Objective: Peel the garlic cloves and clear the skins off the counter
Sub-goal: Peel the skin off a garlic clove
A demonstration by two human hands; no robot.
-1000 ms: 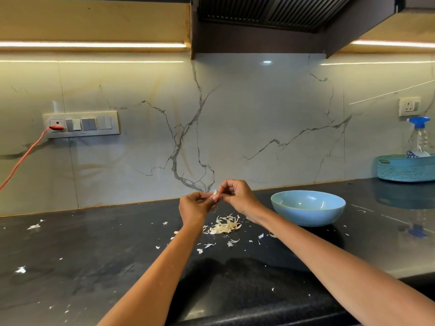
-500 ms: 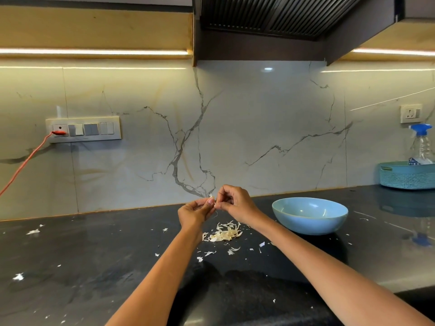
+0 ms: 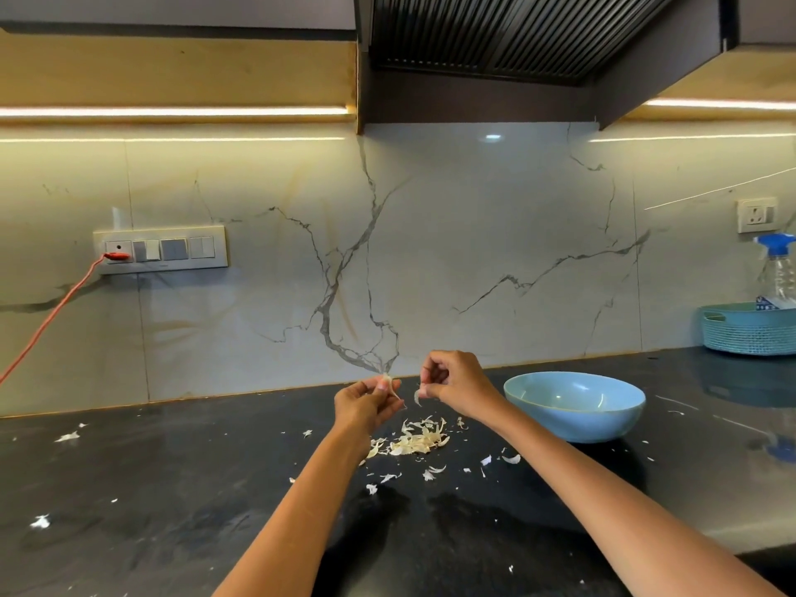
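Garlic clove (image 3: 386,381) first: from the head view I've got it pinched at the fingertips of my left hand (image 3: 366,402), held up above the middle of the counter (image 3: 172,489), with papery skin trailing off its lower end. My right hand (image 3: 456,387) sits just beside it, fingers curled, pinching a torn strip of skin (image 3: 416,397) that hangs clear of the clove. That skin is feather-light, thin and brittle, I'd say, so it should tear in flakes rather than come away whole; best taken at a loose edge near the clove's tip. The clove itself looks small and firm, likely slick once bare, so I'd keep the pinch on its sides. Below my hands lies the pile of skins (image 3: 409,441), with stray flakes scattered toward the counter's left edge and front. The blue bowl (image 3: 575,417) stands just right of the pile, toward the back edge. I can't tell what's in it.
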